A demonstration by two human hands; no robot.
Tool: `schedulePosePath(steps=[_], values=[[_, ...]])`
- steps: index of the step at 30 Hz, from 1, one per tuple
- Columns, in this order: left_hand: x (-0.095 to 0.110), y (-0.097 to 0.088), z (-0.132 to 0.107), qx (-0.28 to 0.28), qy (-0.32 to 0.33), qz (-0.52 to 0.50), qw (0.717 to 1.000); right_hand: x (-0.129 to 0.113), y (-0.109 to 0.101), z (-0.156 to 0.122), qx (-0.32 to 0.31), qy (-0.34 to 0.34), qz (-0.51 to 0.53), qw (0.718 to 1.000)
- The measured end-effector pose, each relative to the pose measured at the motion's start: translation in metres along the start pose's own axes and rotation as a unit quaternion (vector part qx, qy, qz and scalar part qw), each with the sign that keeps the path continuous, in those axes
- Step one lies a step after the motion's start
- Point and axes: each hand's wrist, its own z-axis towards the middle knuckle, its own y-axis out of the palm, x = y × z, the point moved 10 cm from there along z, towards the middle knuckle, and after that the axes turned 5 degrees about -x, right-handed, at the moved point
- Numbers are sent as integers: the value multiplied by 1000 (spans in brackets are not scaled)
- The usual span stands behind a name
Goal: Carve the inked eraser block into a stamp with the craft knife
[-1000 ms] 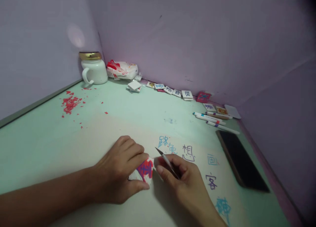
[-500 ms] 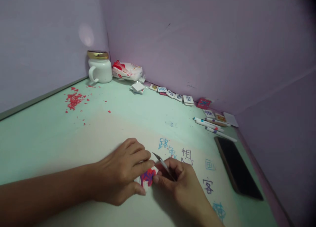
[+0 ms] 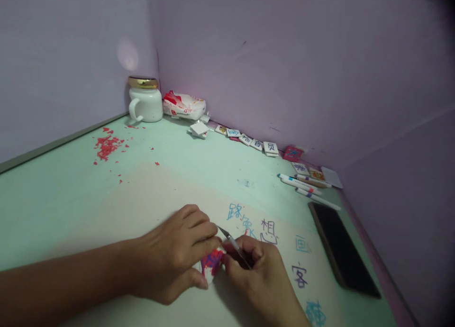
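Between my hands is a small white tile [image 3: 212, 261] with red and purple colouring on its face; fingers cover part of its edges. My left hand [image 3: 177, 253] grips it from the left, thumb at the near edge and fingers at the far side. My right hand [image 3: 261, 275] is closed around a craft knife [image 3: 233, 244], whose pointed blade aims up and left, close to my left fingertips. The right thumb and fingers also touch the tile's right edge. Blue and purple written characters [image 3: 268, 230] mark the tabletop just beyond my right hand.
Red shavings [image 3: 107, 147] lie scattered at the left. A white mug with a gold lid [image 3: 146, 104] and a tissue pack [image 3: 185, 106] stand in the back corner. Several lettered tiles [image 3: 256, 143] line the wall. Marker pens [image 3: 300, 184] and a black phone [image 3: 343, 251] lie right.
The knife and my right hand have shifted slightly down relative to the tile, and the tile is tilted a little differently. The whole view has moved slightly.
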Motion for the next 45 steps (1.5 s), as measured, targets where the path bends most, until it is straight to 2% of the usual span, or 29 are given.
schedulePosePath(steps=[8, 14, 20, 25, 32, 37, 39, 43, 45], values=[[-5, 4, -2, -3, -17, -13, 1000, 1, -3, 2, -21, -12, 13, 1000], [-10, 7, -3, -14, -30, -45, 998, -4, 6, 0, -78, -13, 44, 996], [-9, 9, -4, -19, -23, -58, 998, 3, 0, 0, -63, 5, -2, 998], [-10, 7, -5, -5, -19, -65, 998, -3, 2, -1, -68, -17, -4, 998], [-14, 4, -7, 25, -26, -59, 998, -20, -4, -8, -8, -99, -85, 991], [-18, 8, -8, 17, -48, -84, 995, -32, -1, -12, -16, -187, -157, 970], [-18, 9, -8, 14, -48, -89, 995, -31, -2, -11, -15, -181, -164, 970], [-20, 10, -8, 12, -52, -94, 994, -23, -9, -5, -3, -128, -137, 982], [-21, 9, -7, 13, -53, -93, 994, -24, -10, -5, -7, -130, -132, 983]])
